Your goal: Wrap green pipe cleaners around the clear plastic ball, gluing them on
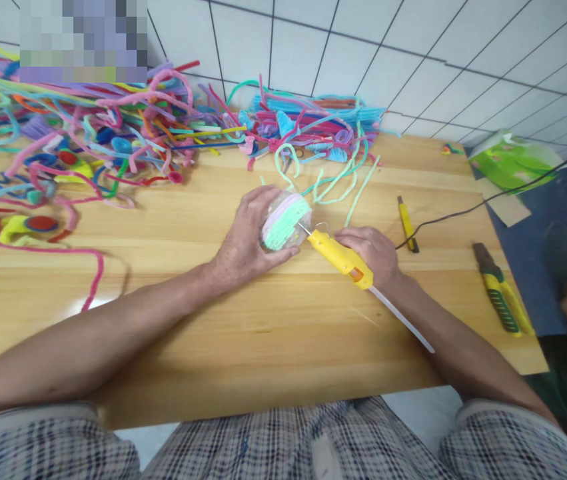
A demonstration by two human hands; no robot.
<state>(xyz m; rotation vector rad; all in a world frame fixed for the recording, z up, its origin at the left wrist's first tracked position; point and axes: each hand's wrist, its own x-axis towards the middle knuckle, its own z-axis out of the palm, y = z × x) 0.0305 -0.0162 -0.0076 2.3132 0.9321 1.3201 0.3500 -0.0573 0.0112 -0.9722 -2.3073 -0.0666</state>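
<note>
One head-worn view looks forward and down from above the near edge of the tabletop [263,340], close yet wide: it takes in the tiled wall [303,40] behind the tabletop, the floor [558,227] to its right and the wearer's checked clothing [243,447] at its near side.

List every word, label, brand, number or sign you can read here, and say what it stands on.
None: no text can be read in this picture.
Yellow glue gun: no lettering can be made out.
Striped round piece: no lettering visible.
Yellow cutter and green-and-yellow hand tool: too small to read any marking.
Green plastic bag: any print is too blurred.
</note>
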